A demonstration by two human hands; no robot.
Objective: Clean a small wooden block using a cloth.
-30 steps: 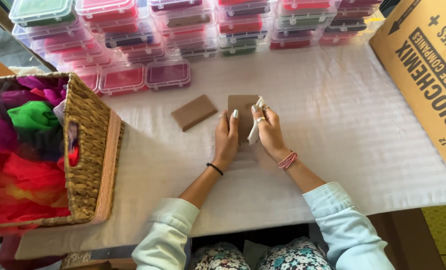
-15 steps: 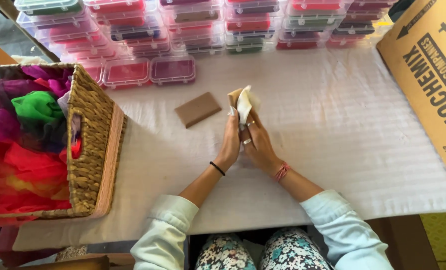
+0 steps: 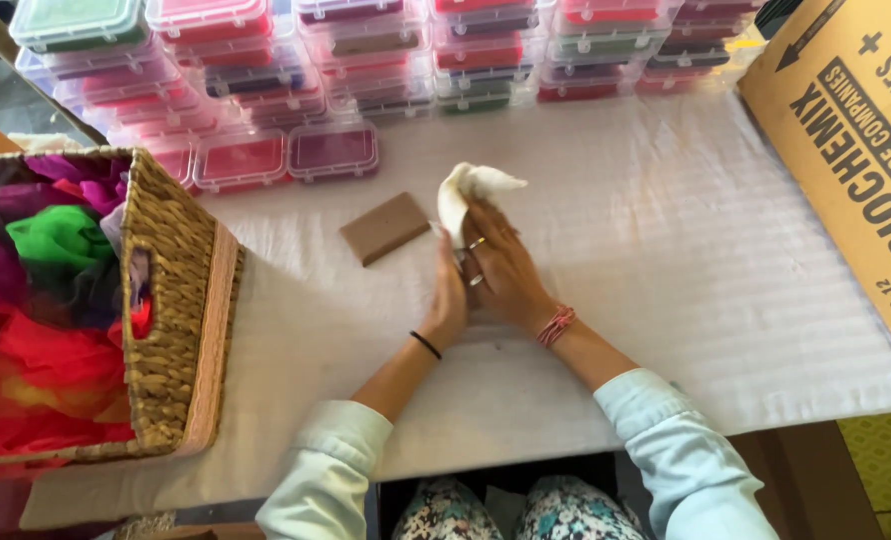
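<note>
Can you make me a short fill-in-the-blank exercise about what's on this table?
1. The right hand holds up a small ____ cloth.
2. The brown card lies flat, to the ____ of both hands.
3. The woven basket holds bright ____.
4. The left hand wears a ____ wristband.

Missing words: white; left; fabrics; black
</note>
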